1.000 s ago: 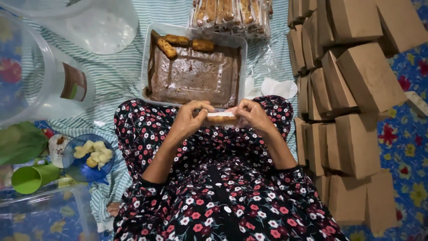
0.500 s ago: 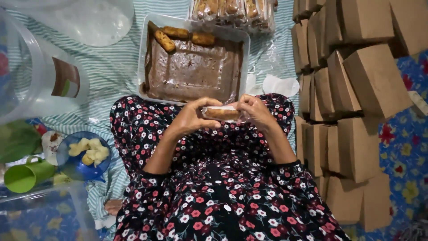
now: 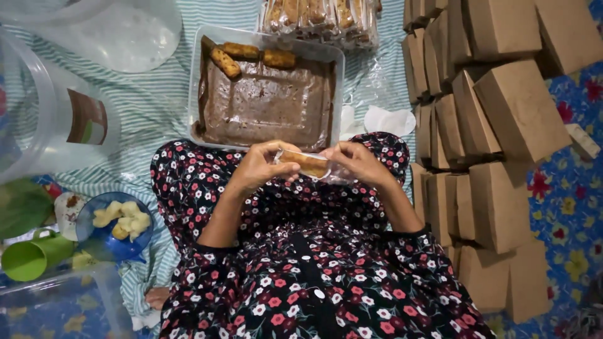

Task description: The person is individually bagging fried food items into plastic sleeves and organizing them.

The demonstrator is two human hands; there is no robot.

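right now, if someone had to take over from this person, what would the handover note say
Left hand: grips one end of a fried roll in a clear wrapper, held over the lap.
Right hand: pinches the wrapper's other end.
Tray: lined with brown paper, mostly emptied; three unwrapped rolls remain along its far edge.
Wrapped rolls: stacked in a row just beyond the tray.
Brown boxes: piled to the right, closed.
Done: most of the tray's rolls appear wrapped.
Left: the roll in hand looks not quite closed, plus the three in the tray.
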